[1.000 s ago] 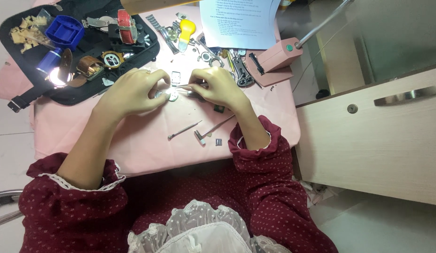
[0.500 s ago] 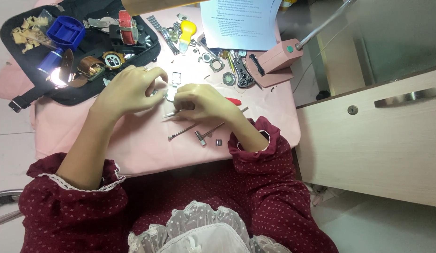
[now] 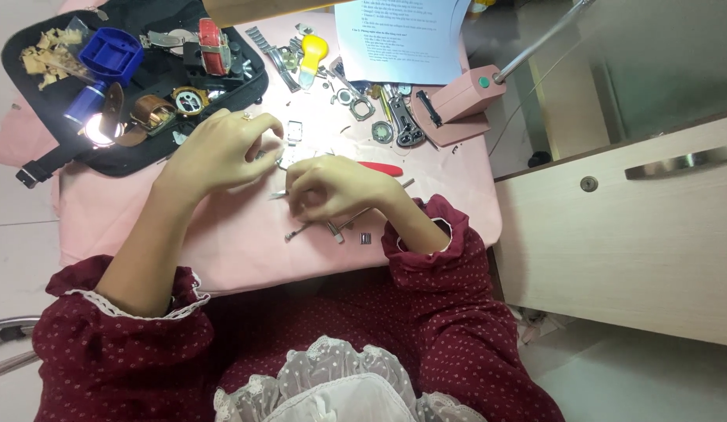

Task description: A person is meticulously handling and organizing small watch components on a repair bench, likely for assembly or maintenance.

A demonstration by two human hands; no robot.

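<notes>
My left hand [image 3: 223, 148] rests on the pink table cover [image 3: 223, 234], its fingers curled and pinching a small round metal watch part [image 3: 290, 160]. My right hand [image 3: 332, 187] sits just below and right of that part. It is closed around a thin metal tool [image 3: 278, 194] whose tip pokes out to the left. A red-handled tool [image 3: 381, 168] lies on the cover just behind my right hand. Both forearms come out of dark red dotted sleeves.
A black tool tray [image 3: 246, 84] at the back left holds a blue holder [image 3: 109, 55], watches and straps. Loose metal parts and pliers [image 3: 402, 125] lie near a paper sheet [image 3: 402, 31] and a pink lamp base [image 3: 457, 98]. A beige drawer cabinet [image 3: 629, 227] stands to the right.
My right hand has drawn back toward my body and to the left, away from the red-handled tool. My left hand has kept its place at the small watch part.
</notes>
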